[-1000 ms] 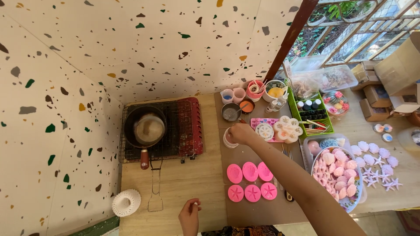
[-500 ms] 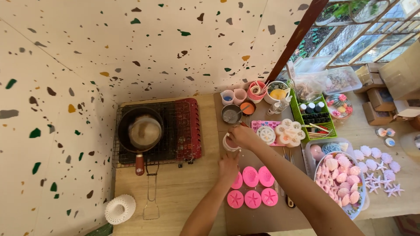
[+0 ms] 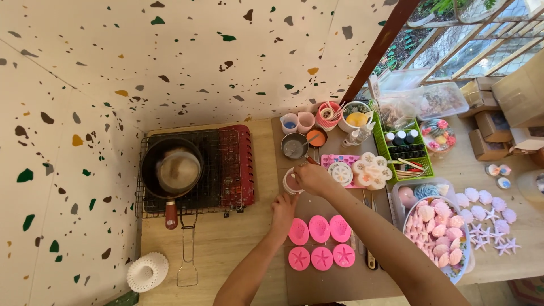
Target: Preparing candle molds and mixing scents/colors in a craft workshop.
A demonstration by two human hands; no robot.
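Two hands w/ one small white round cup holding pink liquid (image 3: 291,182), on the brown mat just left of the long pink tray. Right hand (image 3: 311,177) is closed over the cup's rim at its right side; left hand (image 3: 283,208) sits just below the cup, fingers reaching up to its base — can't tell if it grips anything.

Six bright pink silicone moulds (image 3: 320,241) lie in two rows of three just below the hands: 3 oval shell shapes on top, 3 starfish below. The right forearm crosses the mat above the moulds' right side.

Left: 1 dark round pan w/ red handle (image 3: 171,173) on 1 wire grill over a red stove (image 3: 235,164). 1 white ribbed ring (image 3: 147,271) near the wooden surface (image 3: 232,249) edge. Right: 1 bowl of pale pink shell casts (image 3: 439,229), 1 green basket (image 3: 405,148).
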